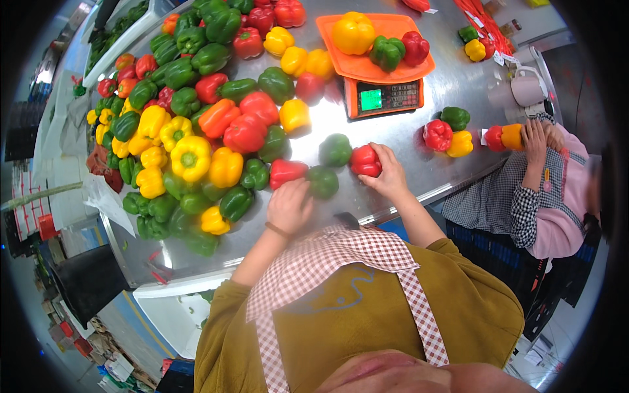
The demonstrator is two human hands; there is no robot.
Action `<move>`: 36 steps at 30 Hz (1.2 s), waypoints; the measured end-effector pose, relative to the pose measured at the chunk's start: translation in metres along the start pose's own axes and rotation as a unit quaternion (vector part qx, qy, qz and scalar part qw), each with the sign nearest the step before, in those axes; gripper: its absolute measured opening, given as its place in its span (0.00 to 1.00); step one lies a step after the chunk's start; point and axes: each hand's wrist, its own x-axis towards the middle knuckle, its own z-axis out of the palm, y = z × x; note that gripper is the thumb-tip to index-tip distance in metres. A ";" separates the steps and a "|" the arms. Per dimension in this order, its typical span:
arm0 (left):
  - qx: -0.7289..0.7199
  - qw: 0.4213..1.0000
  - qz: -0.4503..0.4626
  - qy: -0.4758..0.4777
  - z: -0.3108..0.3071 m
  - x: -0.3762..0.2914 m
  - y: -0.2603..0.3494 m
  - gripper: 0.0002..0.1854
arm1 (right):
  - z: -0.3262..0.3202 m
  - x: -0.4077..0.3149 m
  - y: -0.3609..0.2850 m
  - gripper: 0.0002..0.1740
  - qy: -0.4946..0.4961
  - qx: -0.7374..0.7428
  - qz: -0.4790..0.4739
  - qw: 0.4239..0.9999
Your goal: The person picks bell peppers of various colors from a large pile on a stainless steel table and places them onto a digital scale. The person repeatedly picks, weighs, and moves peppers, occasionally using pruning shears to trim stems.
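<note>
My right hand (pixel 388 174) is closed around a red bell pepper (pixel 365 160) on the steel table (pixel 393 132). Beside it lies a green bell pepper (pixel 335 150). My left hand (pixel 290 206) touches the near side of a red bell pepper (pixel 287 173), next to another green pepper (pixel 322 182); whether its fingers grip either one cannot be told. A large heap of red, green, yellow and orange peppers (pixel 190 158) spreads to the left. Beyond my hands stands an orange digital scale (pixel 384 98), its orange tray (pixel 339 59) holding a yellow, a green and a red pepper.
To my right a co-worker's hands (pixel 534 140) hold a red and a yellow pepper (pixel 512 136). A trio of peppers (pixel 461 144) lies between us. A pink jug (pixel 528 88) and red net bags (pixel 484 24) are farther back. A white bin (pixel 169 314) sits below the table's near edge.
</note>
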 end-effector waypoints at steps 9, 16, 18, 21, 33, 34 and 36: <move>-0.006 1.000 -0.001 -0.008 -0.002 0.002 -0.001 0.20 | -0.002 0.025 -0.007 0.47 -0.063 -0.090 -0.071 0.991; -0.002 1.000 0.002 -0.009 -0.003 0.003 0.000 0.19 | -0.105 0.141 0.012 0.40 0.211 0.019 -0.126 0.969; -0.005 1.000 -0.003 -0.012 -0.002 0.002 0.001 0.19 | -0.137 0.186 0.021 0.39 0.297 -0.073 -0.132 0.943; -0.016 1.000 -0.015 -0.019 -0.001 0.002 0.000 0.19 | -0.150 0.238 0.035 0.42 0.266 -0.145 -0.095 0.948; -0.022 0.999 -0.023 -0.035 -0.004 0.005 0.000 0.19 | -0.179 0.272 0.153 0.47 0.475 0.275 0.145 0.823; -0.022 0.999 -0.023 -0.034 -0.004 0.005 0.000 0.19 | -0.176 0.275 0.171 0.48 0.488 0.223 0.169 0.827; -0.022 0.999 -0.024 -0.033 -0.004 0.006 0.001 0.19 | -0.170 0.274 0.207 0.50 0.470 0.146 0.246 0.835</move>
